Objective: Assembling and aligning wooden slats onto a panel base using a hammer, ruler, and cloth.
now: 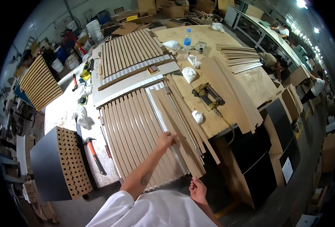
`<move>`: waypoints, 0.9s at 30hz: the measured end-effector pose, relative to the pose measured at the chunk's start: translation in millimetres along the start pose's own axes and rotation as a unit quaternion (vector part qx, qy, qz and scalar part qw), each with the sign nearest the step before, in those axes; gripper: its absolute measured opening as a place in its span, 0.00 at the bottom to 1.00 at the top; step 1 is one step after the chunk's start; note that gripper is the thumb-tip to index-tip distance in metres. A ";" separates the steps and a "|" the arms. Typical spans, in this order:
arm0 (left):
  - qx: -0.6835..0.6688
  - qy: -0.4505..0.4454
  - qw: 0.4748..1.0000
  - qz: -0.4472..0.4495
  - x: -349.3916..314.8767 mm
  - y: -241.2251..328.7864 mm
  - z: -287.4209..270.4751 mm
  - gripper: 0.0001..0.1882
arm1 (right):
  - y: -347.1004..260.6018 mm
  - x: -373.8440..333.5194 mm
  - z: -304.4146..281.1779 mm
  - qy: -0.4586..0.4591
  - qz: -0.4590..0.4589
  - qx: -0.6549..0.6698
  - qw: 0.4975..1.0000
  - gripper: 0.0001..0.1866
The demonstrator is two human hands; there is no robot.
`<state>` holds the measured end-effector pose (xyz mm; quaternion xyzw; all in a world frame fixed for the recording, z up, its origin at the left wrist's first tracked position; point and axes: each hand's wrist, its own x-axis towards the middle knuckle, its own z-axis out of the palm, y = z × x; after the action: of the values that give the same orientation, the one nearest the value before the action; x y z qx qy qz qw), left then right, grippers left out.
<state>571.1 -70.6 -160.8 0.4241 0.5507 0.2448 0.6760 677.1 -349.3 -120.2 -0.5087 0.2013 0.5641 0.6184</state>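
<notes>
My left hand (166, 139) is closed on the edge of a long tan wooden strip (179, 141), part of a loose row lying along the right side of a slatted panel. Just off the near end of that strip, my right hand (198, 190) has its fingers curled and pinched; what they hold, if anything, is too small to name. The slatted panel (127, 128), with tan slats side by side and pale gaps between, lies to the left of both hands. A white strip (158, 108) runs beside its rightmost slats.
A hammer (95, 156) and a dark board with a notched stack (73, 163) lie left. Farther off are a second slatted panel (131, 49) and a water bottle (187, 38). A nail gun (208, 96) with a hose and long boards (228, 90) lie right. People work at the far right.
</notes>
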 end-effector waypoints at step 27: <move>0.631 -0.053 0.740 0.225 -5.4 -15.8 -30.4 0.54 | 14.1 34.8 -44.1 0.004 -0.028 -0.324 0.946 0.08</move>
<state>538.5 -73.9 -172.2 0.8775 0.4311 -0.0370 0.2070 688.6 -372.1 -172.2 -0.6895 -0.0039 0.5792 0.4349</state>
